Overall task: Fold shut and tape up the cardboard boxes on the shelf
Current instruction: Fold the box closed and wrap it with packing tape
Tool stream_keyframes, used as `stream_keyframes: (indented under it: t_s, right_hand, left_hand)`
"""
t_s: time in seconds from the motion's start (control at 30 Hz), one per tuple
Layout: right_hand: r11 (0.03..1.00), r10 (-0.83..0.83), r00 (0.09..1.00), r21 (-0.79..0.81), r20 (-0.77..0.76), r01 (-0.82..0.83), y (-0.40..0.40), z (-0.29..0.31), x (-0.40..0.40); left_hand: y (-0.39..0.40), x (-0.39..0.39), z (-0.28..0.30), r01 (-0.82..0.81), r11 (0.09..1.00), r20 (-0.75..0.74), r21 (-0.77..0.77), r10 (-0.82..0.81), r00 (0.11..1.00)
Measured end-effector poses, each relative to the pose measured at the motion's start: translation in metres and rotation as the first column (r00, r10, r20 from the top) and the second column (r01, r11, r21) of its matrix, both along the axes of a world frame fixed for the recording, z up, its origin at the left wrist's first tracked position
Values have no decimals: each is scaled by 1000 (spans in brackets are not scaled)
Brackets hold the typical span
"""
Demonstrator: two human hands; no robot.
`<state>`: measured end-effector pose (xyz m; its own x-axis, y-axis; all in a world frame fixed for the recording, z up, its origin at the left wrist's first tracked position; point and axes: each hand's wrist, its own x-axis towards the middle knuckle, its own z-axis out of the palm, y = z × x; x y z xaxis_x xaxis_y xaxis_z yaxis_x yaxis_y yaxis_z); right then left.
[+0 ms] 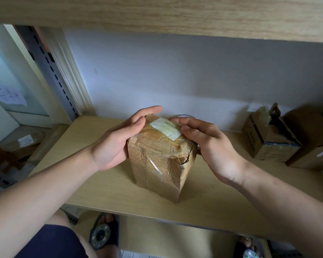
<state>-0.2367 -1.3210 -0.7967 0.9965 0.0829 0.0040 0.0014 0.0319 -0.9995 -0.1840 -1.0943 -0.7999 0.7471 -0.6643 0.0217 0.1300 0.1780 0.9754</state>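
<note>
Both hands are laid against the crumpled cardboard box (161, 155), which stands upright on the wooden shelf (104, 185). At the box's left side the left hand (117, 140) is pressed flat, its fingers nearly straight and reaching up to the top edge. At the box's right upper corner the right hand (209, 144) is held with fingers gently curled, the fingertips resting on the top beside the white label (165, 128); nothing is clasped fully by either hand. Clear tape is seen wrapped over the box, so a slick surface is to be expected. From its dents and the torn front right corner, the cardboard is judged soft and light, best steadied by the two flat sides. To the right of the box, well apart, two further cardboard boxes (268, 138) are seen.
</note>
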Motion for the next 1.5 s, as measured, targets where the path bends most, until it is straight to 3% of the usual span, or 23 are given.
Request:
stream_keyframes:
  t_s: [0.23, 0.5, 0.6, 0.67, 0.8, 0.9, 1.27, 1.37, 1.5]
  right_hand:
    - [999, 41, 998, 7, 39, -42, -1, -4, 6]
    - [996, -20, 994, -84, 109, 29, 4, -1, 4]
    - [995, -29, 996, -91, 90, 37, 6, 0, 0]
    - [996, 36, 997, -80, 71, -31, -1, 1, -3]
    - [928, 302, 951, -252, 72, -276, -17, 9, -10]
    - [893, 348, 935, -329, 69, -308, -18, 8, -14]
    - [889, 248, 957, -428, 148, -164, -11, 10, -24]
    - [901, 263, 948, -396, 178, -175, -13, 16, -24]
    - [905, 302, 930, -370, 210, -211, -13, 22, -26]
  left_hand:
    - [16, 13, 0, 210, 977, -71, -37, -212, 975]
    - [13, 11, -4, 122, 992, -7, -15, -122, 992]
    - [18, 13, -8, 173, 985, 15, 2, -173, 985]
    - [22, 12, -9, 220, 970, 72, 105, -228, 971]
    - [20, 9, -14, 57, 930, 317, 364, -181, 931]
    - [21, 9, -13, -2, 940, 353, 341, -126, 927]
    - [27, -4, 3, -107, 966, 423, 235, -2, 906]
    - [26, -13, 18, -178, 965, 512, 191, 56, 857]
    - [29, -19, 29, -298, 940, 693, 167, 103, 714]
